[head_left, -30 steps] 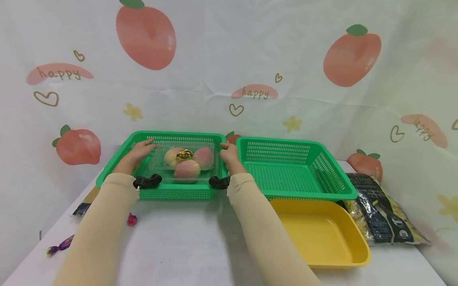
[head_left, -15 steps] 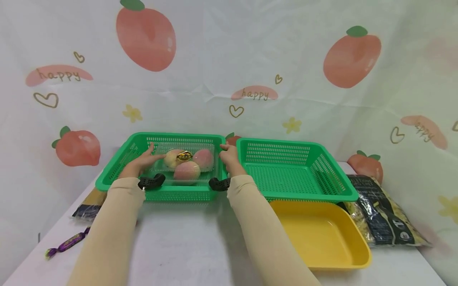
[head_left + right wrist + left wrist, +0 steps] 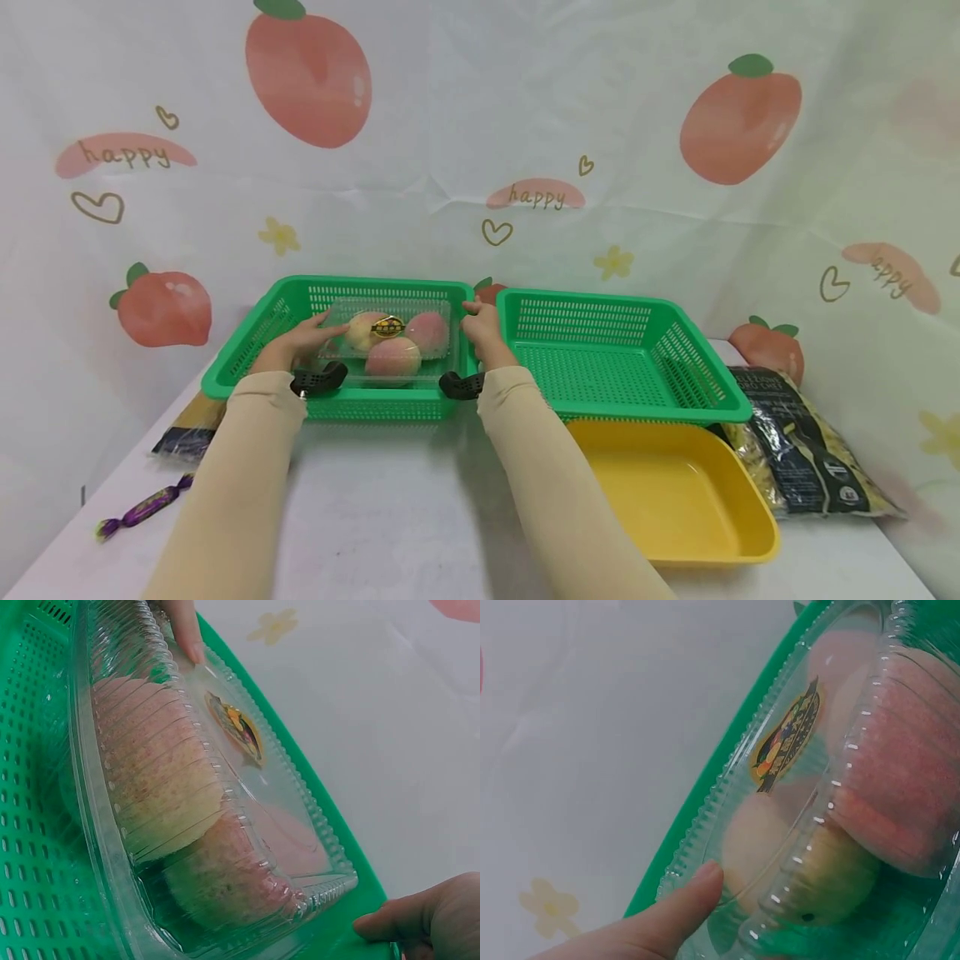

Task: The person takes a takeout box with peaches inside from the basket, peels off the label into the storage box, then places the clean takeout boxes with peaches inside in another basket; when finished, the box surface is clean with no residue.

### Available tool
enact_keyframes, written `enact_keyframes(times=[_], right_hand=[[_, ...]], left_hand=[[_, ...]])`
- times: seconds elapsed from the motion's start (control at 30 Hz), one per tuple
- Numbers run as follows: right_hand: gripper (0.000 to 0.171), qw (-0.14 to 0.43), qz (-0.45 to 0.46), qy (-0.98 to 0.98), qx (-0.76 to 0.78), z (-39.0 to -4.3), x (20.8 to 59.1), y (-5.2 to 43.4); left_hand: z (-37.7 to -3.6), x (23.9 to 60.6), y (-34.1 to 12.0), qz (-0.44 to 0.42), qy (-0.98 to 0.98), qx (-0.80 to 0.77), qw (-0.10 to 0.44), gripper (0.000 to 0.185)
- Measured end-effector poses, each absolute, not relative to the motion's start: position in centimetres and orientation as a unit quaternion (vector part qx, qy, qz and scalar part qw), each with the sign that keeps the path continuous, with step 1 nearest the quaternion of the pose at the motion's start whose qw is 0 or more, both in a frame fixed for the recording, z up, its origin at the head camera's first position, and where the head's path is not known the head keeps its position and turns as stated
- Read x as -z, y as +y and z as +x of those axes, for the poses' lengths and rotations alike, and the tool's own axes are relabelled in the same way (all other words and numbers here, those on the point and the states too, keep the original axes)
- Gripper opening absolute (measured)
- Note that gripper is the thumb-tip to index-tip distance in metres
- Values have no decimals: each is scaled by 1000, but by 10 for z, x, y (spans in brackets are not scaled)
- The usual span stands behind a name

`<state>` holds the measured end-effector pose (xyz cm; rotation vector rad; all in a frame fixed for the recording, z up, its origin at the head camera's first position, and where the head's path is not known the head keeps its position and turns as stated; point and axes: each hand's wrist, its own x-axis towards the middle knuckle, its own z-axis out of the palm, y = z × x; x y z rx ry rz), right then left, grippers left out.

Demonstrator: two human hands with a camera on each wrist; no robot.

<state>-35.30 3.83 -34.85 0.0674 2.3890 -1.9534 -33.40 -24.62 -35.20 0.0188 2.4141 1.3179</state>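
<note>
Inside the left green basket [image 3: 255, 350] sits a clear plastic clamshell of peaches [image 3: 390, 337] (three fruits under a round gold label). Both arms reach forward in beige sleeves. The left hand [image 3: 300, 340] lies at the box's left end, fingers fairly straight, one fingertip [image 3: 705, 879] touching the lid's ribbed rim. The right hand [image 3: 483, 332] is at the box's right end, over the basket's right rim; its fingers look curled, but whether they grip the box or only the rim I cannot tell. Just right stands a second green basket [image 3: 675, 354], with a yellow tray [image 3: 742, 508] nearer.
</note>
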Motion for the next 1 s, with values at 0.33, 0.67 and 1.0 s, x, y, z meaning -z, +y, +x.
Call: enact_keyframes(times=[0.33, 0.67, 1.0], right_hand=[[50, 30, 21, 775, 631, -352, 348, 37], [51, 28, 31, 774, 632, -356, 349, 37], [51, 22, 28, 776, 630, -359, 351, 37]], left_hand=[[-335, 353, -250, -2, 857, -481, 184, 75], [-333, 348, -248, -12, 840, -513, 179, 74], [-332, 348, -247, -8, 841, -520, 147, 72]])
